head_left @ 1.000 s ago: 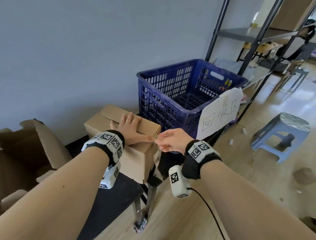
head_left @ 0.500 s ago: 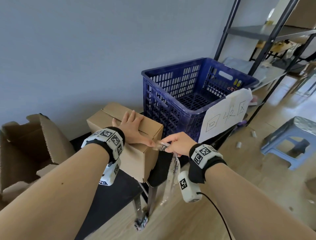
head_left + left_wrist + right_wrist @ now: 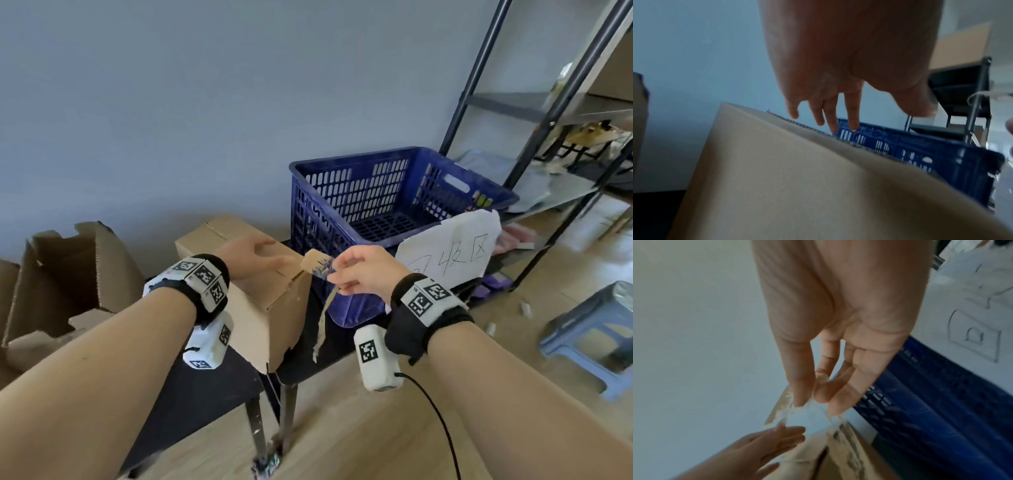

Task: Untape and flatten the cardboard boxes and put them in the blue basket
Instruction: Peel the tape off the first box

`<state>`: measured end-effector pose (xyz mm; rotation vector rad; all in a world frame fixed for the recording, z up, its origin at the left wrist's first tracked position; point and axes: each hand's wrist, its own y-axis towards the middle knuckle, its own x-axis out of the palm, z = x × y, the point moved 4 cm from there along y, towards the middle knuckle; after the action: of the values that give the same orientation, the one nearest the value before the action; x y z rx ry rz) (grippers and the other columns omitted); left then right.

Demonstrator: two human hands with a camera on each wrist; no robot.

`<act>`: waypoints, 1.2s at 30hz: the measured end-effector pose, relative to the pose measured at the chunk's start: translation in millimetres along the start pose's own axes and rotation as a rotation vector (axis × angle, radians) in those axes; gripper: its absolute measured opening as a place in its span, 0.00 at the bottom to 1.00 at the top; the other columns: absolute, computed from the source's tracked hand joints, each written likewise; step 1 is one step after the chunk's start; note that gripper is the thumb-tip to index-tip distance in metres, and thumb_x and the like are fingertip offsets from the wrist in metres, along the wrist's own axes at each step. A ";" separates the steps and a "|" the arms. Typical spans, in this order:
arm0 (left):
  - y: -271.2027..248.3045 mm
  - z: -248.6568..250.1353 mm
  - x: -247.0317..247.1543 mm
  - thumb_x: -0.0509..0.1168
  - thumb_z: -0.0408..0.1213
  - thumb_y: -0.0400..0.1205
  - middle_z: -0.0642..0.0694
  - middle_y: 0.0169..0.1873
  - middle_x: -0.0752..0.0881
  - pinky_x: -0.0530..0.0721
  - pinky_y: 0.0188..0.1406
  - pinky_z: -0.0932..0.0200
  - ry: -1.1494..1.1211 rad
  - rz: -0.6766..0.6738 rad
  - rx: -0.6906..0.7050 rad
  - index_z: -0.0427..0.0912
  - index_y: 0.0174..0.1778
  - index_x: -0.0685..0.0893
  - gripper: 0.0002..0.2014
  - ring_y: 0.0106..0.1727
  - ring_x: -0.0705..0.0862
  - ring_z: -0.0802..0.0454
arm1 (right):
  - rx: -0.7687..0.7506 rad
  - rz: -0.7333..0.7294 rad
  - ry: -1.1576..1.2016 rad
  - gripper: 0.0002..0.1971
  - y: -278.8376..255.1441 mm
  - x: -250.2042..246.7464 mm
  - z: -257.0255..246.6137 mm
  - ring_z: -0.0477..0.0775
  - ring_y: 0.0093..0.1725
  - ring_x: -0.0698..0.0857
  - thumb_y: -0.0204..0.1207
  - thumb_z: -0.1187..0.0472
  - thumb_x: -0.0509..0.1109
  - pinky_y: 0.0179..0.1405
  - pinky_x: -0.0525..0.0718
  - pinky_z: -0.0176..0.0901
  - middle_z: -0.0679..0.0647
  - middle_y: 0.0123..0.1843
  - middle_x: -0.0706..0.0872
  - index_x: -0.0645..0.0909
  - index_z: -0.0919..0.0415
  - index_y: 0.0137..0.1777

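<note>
From the head view, two cardboard boxes show: one closed box (image 3: 260, 301) under the left hand (image 3: 253, 260), which lies flat on its top with fingers straight, and one torn-open box (image 3: 68, 274) well off to that hand's left. The right hand (image 3: 363, 274) pinches a strip of clear tape (image 3: 317, 269) just beside the closed box's near top corner; the loose end of the strip hangs down below the pinch. One blue basket (image 3: 342, 164) stands just beyond the pinch, its slatted floor bare as far as can be seen, with one sheet of white paper (image 3: 452, 250) bearing handwriting hung on its front rim. One black table (image 3: 205, 387) carries the closed box, one blue stool (image 3: 592, 325) stands far to the right of the pinch, and one metal shelf rack (image 3: 534, 106) rises behind the basket. In the left wrist view, the four fingers (image 3: 853, 110) reach straight over the box top, the basket wall beyond them. In the right wrist view, thumb and fingers (image 3: 803, 386) close on the crinkled tape, which runs down to the box edge below, the left hand lying just beneath.
</note>
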<state>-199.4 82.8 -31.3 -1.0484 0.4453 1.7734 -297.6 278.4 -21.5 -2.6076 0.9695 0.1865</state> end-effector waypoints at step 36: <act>-182.0 -186.7 27.1 0.68 0.29 0.73 0.44 0.43 0.88 0.88 0.51 0.52 -0.296 0.296 -0.678 0.45 0.34 0.81 0.07 0.46 0.87 0.47 | 0.205 -0.482 -0.206 0.08 18.0 255.3 26.6 0.55 0.39 0.88 0.76 0.76 0.66 0.41 0.89 0.43 0.63 0.40 0.87 0.79 0.66 0.52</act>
<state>41.6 49.0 -128.7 -1.1801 -0.2222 2.3839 -116.1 120.6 -112.9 -2.4838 0.2608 0.2126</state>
